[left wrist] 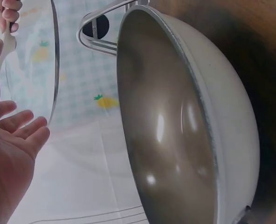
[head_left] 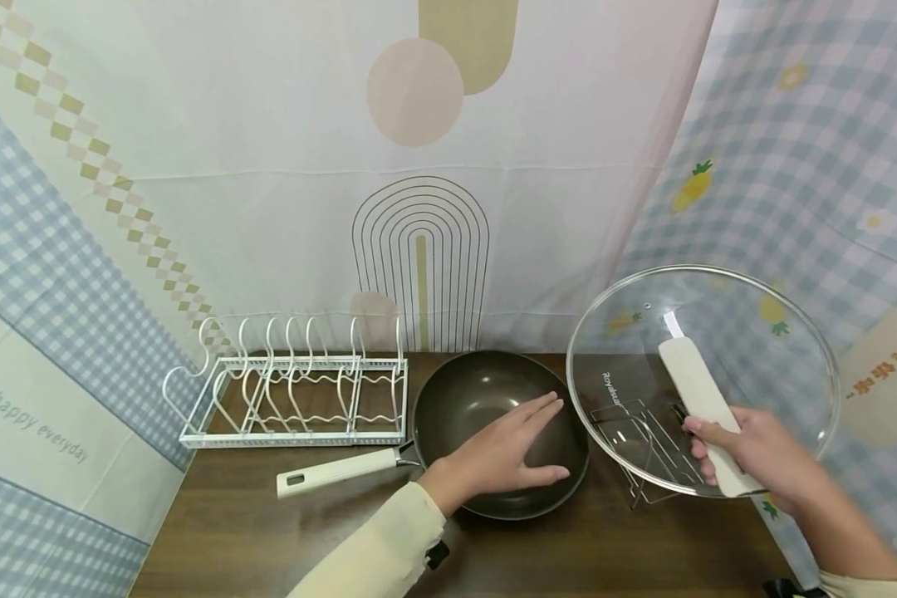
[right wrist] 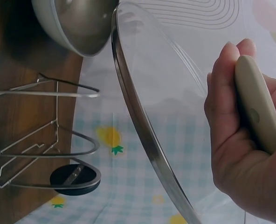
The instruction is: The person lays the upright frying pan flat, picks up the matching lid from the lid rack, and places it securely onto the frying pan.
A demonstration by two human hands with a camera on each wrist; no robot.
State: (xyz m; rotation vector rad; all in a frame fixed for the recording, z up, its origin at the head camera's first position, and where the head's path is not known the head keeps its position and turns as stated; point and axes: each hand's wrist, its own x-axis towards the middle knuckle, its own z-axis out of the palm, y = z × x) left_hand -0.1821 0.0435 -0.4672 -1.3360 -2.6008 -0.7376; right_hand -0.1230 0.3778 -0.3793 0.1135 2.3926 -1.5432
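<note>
My right hand (head_left: pixel 755 453) grips the cream handle (head_left: pixel 698 407) of a large glass lid (head_left: pixel 777 365) with a metal rim. The lid is held up at the right, above a wire stand (head_left: pixel 646 490), which shows through the glass. In the right wrist view the fingers wrap round the handle (right wrist: pixel 257 100) and the lid's rim (right wrist: pixel 142 126) slants beside it. My left hand (head_left: pixel 504 453) hovers over the wok (head_left: pixel 478 399) with its fingers spread and nothing in them. The wok has a dark inside, a pale outside (left wrist: pixel 236 116) and a cream handle (head_left: pixel 336 473) pointing left.
A white wire rack (head_left: pixel 291 440) with several upright loops stands left of the wok at the back of the wooden table (head_left: pixel 232 531). Printed cloth (head_left: pixel 284 166) hangs behind and on both sides. The wire stand has a round black piece (right wrist: pixel 75 178) on it.
</note>
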